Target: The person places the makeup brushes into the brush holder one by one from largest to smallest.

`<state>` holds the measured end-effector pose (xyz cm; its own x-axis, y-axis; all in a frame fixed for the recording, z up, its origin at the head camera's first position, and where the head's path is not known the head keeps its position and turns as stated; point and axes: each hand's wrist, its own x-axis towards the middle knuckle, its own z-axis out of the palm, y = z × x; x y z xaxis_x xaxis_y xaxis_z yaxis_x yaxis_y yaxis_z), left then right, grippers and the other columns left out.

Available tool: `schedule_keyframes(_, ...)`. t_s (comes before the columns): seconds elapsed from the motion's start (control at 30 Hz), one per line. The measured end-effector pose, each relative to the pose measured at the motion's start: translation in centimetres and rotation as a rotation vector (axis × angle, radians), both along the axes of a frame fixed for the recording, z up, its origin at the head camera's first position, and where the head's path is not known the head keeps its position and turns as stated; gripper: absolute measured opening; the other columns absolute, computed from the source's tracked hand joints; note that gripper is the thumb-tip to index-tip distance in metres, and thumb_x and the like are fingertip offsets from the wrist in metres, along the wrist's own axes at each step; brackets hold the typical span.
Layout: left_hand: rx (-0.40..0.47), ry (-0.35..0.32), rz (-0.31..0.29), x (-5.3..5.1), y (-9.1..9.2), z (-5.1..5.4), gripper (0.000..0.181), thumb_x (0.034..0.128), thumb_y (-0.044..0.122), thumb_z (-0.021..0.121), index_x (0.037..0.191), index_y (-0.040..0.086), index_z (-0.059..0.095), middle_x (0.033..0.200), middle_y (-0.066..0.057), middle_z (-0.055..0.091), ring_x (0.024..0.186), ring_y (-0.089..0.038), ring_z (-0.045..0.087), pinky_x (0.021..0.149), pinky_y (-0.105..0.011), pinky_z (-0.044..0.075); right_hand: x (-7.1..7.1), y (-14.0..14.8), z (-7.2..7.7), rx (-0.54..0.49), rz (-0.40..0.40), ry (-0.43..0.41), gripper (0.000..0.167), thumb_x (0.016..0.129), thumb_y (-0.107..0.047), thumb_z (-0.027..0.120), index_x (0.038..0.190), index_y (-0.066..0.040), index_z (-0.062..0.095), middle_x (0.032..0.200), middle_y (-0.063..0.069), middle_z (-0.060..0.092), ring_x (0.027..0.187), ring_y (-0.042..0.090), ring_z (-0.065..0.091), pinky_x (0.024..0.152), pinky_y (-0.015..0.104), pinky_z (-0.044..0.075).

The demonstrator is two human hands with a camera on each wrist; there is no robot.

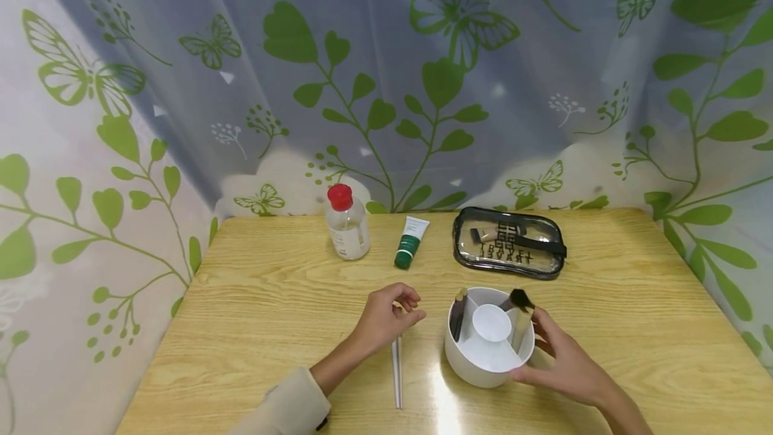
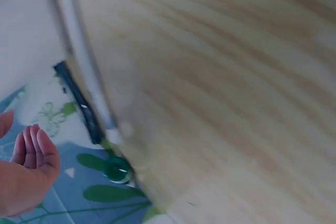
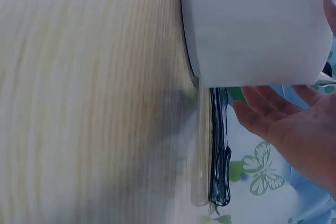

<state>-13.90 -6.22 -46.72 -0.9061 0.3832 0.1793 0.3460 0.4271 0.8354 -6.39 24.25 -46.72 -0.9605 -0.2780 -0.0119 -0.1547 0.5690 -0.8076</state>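
Nearest the camera, a beige cloth sleeve (image 1: 286,405) led to the left hand (image 1: 386,317), loosely curled and empty above a slim, pale, straight stick (image 1: 396,378) on the wood-grained table (image 1: 266,301). Right of that stick, the right hand (image 1: 564,362) gripped a round, white, divided tub (image 1: 480,374), thumb in front, fingers behind. Probably plastic, it should have felt light, stiff and slightly slippery; the outer wall (image 1: 460,358) seemed the best hold, kept level lest the black-tipped brush (image 1: 521,299) inside slide out.

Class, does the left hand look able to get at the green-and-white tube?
Probably yes: the left hand looks empty, and nothing stands between it and the green-and-white tube.
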Motion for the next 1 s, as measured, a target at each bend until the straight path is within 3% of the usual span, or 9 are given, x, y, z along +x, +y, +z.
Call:
schedule_keyframes(0.13, -0.054, 0.035, 0.017, -0.4, -1.1, -1.0, 0.013, 0.0814, 0.005, 0.071, 0.09, -0.002, 0.064, 0.084, -0.013, 0.066, 0.073, -0.014, 0.06, 0.062, -0.019, 0.05, 0.1, 0.4, 0.2, -0.003, -0.01, 0.037, 0.084, 0.075, -0.02, 0.08, 0.141, -0.001, 0.03, 0.136, 0.021, 0.047, 0.116, 0.003, 0.051, 0.093, 0.032, 0.051)
schedule_keyframes(0.17, -0.068, 0.032, 0.023, -0.5, -1.3, -1.1, 0.012, 0.0812, 0.004, 0.071, 0.089, -0.003, 0.064, 0.082, -0.012, 0.067, 0.071, -0.013, 0.06, 0.062, -0.018, 0.05, 0.1, 0.5, 0.2, 0.0, -0.012, 0.043, 0.084, 0.075, -0.02, 0.08, 0.14, -0.001, 0.03, 0.135, 0.021, 0.047, 0.115, 0.003, 0.051, 0.093, 0.033, 0.051)
schedule_keyframes(0.23, -0.099, 0.014, 0.04, -0.6, -1.7, -1.3, 0.011, 0.0799, 0.002, 0.071, 0.086, -0.004, 0.064, 0.078, -0.011, 0.066, 0.067, -0.011, 0.058, 0.059, -0.017, 0.049, 0.0, 0.5, 0.3, 0.001, -0.013, 0.037, 0.086, 0.075, -0.02, 0.079, 0.141, 0.0, 0.028, 0.137, 0.023, 0.045, 0.119, 0.012, 0.053, 0.093, 0.034, 0.051)
schedule_keyframes(0.37, -0.171, -0.03, 0.081, -0.7, -2.2, -1.7, 0.012, 0.075, 0.002, 0.073, 0.079, -0.005, 0.063, 0.07, -0.009, 0.064, 0.061, -0.006, 0.053, 0.054, -0.015, 0.046, -0.3, 0.3, 0.2, -0.005, 0.005, 0.036, 0.096, 0.073, -0.017, 0.08, 0.145, 0.0, 0.019, 0.141, 0.028, 0.037, 0.124, 0.049, 0.044, 0.093, 0.041, 0.051)
schedule_keyframes(0.4, -0.188, -0.035, 0.091, -0.7, -2.2, -1.9, 0.013, 0.0732, 0.002, 0.074, 0.077, -0.005, 0.063, 0.069, -0.009, 0.064, 0.06, -0.005, 0.052, 0.053, -0.015, 0.045, -0.4, 0.3, 0.1, -0.008, 0.012, 0.044, 0.099, 0.072, -0.016, 0.08, 0.147, -0.003, 0.017, 0.142, 0.028, 0.037, 0.125, 0.049, 0.043, 0.093, 0.043, 0.05)
schedule_keyframes(0.5, -0.222, -0.038, 0.121, -0.7, -2.4, -2.4, 0.013, 0.0691, 0.0, 0.074, 0.073, -0.004, 0.063, 0.066, -0.009, 0.063, 0.058, -0.005, 0.05, 0.053, -0.015, 0.044, -0.6, 0.0, -0.2, -0.019, 0.032, 0.083, 0.106, 0.068, -0.014, 0.083, 0.15, -0.012, 0.015, 0.142, 0.025, 0.038, 0.129, 0.026, 0.046, 0.093, 0.039, 0.05)
schedule_keyframes(0.63, -0.253, -0.035, 0.148, -0.7, -2.4, -2.9, 0.012, 0.0666, 0.0, 0.073, 0.071, -0.002, 0.062, 0.062, -0.005, 0.062, 0.056, -0.004, 0.048, 0.052, -0.016, 0.042, -0.8, -0.3, -0.7, -0.018, 0.041, 0.116, 0.111, 0.065, -0.016, 0.084, 0.151, -0.016, 0.014, 0.141, 0.022, 0.04, 0.118, -0.007, 0.041, 0.091, 0.031, 0.047)
schedule_keyframes(0.83, -0.302, -0.068, 0.165, -0.6, -2.3, -3.0, 0.012, 0.0664, 0.0, 0.072, 0.072, -0.002, 0.062, 0.06, -0.002, 0.058, 0.054, -0.007, 0.049, 0.05, -0.018, 0.041, -0.9, -0.5, -1.1, -0.055, 0.039, 0.114, 0.114, 0.064, -0.017, 0.084, 0.152, -0.016, 0.012, 0.147, 0.026, 0.032, 0.117, -0.013, 0.033, 0.089, 0.061, 0.044)
schedule_keyframes(1.0, -0.355, -0.056, 0.163, -0.6, -2.2, -2.9, 0.01, 0.0633, -0.005, 0.067, 0.072, -0.002, 0.063, 0.065, -0.005, 0.06, 0.06, -0.012, 0.051, 0.052, -0.02, 0.043, -1.0, -0.6, -1.1, -0.063, 0.044, 0.123, 0.112, 0.064, -0.016, 0.084, 0.151, -0.016, 0.015, 0.145, 0.022, 0.036, 0.117, -0.014, 0.035, 0.087, 0.054, 0.046)
